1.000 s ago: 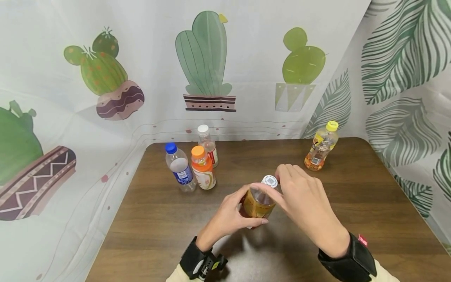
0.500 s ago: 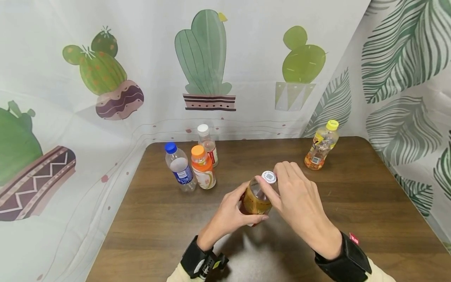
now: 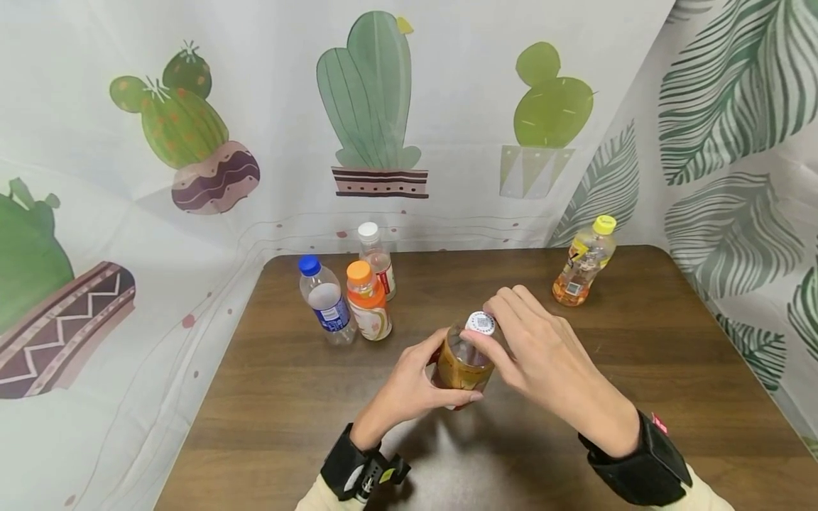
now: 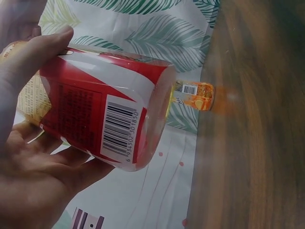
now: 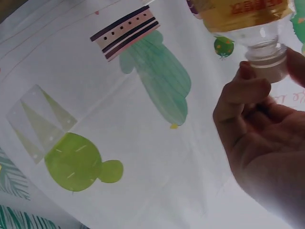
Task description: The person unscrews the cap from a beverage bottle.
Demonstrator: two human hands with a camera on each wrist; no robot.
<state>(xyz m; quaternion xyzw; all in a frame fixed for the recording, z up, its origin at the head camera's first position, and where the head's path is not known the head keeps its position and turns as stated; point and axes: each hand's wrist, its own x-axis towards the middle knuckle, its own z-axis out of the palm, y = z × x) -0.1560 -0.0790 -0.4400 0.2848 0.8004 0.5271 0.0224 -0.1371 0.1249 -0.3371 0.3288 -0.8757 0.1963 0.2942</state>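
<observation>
Bottle [image 3: 465, 367] with a gold and red label is in the air above the wooden surface [image 3: 287, 426], somewhat tilted; the left grip [image 3: 412, 383], a bare hand, holds it round the body, with the thumb on the near side; the right grip [image 3: 543, 348] pinches the white cap [image 3: 481, 323] at the neck; in the left wrist view, a barcode [image 4: 119, 129] is visible on the label; farther to the left, a blue-capped bottle [image 3: 329, 309] and an orange-capped bottle [image 3: 371, 312] stand side by side, with a white-capped bottle [image 3: 382, 266] behind; a yellow-capped bottle [image 3: 583, 266] stands apart, at the back right.
</observation>
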